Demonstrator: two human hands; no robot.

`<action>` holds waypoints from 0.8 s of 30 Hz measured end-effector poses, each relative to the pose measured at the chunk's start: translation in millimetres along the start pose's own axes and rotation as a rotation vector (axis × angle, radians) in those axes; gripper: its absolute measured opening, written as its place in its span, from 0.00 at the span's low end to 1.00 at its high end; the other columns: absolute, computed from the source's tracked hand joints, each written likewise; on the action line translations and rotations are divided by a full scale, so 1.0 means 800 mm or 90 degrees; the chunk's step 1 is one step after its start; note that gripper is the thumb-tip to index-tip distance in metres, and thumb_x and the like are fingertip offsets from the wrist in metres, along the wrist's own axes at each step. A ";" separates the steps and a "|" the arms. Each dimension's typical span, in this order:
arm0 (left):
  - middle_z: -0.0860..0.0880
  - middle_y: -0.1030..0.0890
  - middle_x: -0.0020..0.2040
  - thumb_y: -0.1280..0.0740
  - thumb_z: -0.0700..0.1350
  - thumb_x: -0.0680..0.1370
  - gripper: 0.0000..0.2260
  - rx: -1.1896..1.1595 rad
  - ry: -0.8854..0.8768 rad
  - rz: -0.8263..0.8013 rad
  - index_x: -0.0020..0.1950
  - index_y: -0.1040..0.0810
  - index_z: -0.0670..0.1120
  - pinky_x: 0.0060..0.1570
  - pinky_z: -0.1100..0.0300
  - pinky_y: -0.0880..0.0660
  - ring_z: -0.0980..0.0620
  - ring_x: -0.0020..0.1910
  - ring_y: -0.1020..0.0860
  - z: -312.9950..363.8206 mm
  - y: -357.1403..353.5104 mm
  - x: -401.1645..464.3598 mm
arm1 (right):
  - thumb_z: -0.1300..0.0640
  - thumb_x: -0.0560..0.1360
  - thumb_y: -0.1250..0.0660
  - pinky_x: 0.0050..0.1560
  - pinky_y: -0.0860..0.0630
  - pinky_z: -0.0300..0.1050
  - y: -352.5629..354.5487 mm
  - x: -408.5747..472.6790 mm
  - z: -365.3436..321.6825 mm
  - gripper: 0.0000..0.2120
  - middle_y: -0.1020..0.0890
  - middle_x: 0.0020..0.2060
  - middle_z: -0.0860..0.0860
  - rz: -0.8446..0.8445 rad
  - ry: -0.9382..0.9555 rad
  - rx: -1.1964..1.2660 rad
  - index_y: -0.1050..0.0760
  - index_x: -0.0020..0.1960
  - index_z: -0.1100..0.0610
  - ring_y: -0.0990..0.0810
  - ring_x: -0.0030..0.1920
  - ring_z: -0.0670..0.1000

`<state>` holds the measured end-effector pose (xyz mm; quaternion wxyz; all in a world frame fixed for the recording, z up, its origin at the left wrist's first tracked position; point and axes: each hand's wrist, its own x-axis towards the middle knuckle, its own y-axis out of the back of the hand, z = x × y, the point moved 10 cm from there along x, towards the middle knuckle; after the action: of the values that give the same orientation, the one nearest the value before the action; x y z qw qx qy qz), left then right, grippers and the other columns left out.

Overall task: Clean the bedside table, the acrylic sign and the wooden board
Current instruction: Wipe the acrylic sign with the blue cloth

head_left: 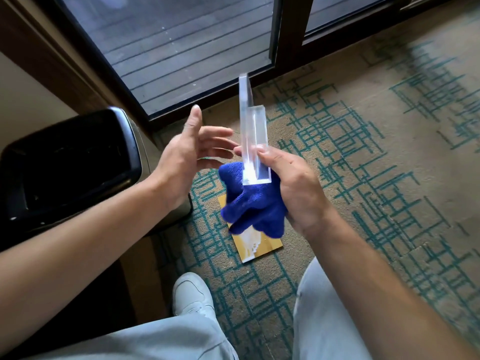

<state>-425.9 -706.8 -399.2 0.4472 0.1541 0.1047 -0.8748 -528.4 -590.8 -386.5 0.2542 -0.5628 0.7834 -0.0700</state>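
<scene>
My right hand (291, 185) grips the base of a clear acrylic sign (253, 131), which stands upright in front of me. The same hand holds a bunched blue cloth (249, 203) pressed under the sign's lower end. My left hand (187, 152) hovers just left of the sign with fingers spread, thumb up, touching nothing. A yellow and white card (255, 246) lies flat on the carpet below the cloth, partly hidden by it.
A black bin (67, 162) stands at the left beside a wall. A dark-framed glass door (181, 48) runs across the top. Patterned beige and teal carpet (376, 152) covers the floor. My white shoe (193, 294) and pale trouser legs fill the bottom.
</scene>
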 end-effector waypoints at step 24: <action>0.41 0.21 0.38 0.45 0.66 0.81 0.31 0.374 -0.156 0.139 0.39 0.27 0.38 0.43 0.44 0.25 0.42 0.39 0.23 0.046 0.004 -0.022 | 0.66 0.75 0.35 0.40 0.19 0.45 0.060 0.007 -0.097 0.14 0.18 0.47 0.57 0.090 0.196 -0.045 0.22 0.60 0.64 0.18 0.42 0.53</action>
<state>-420.3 -707.0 -358.5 0.4843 0.1801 -0.2234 -0.8265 -607.8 -592.8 -340.3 0.1152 -0.4979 0.8525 -0.1099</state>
